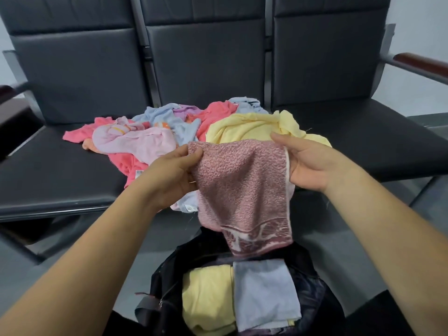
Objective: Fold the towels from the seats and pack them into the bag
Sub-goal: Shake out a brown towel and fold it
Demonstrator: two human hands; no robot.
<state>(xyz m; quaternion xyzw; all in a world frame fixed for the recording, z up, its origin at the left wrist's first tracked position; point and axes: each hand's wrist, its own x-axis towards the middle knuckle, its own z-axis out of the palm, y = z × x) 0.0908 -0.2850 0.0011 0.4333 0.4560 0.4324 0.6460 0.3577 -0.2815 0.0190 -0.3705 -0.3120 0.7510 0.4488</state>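
Note:
A dusty-pink terry towel (244, 187) with a patterned band at its lower end hangs in the air between my hands, over the bag. My left hand (169, 175) pinches its top left corner. My right hand (308, 163) holds its top right edge. Below, a black bag (312, 299) stands open with a folded yellow towel (206, 297) and a folded pale-blue towel (264, 292) side by side inside. A heap of unfolded towels (169, 132) in coral, lilac, light blue and yellow lies on the middle seat behind the held towel.
A row of black padded seats (55, 170) with tall backrests fills the view. A dark red armrest (421, 64) sticks out at the far right, another at the far left edge. Grey floor shows around the bag.

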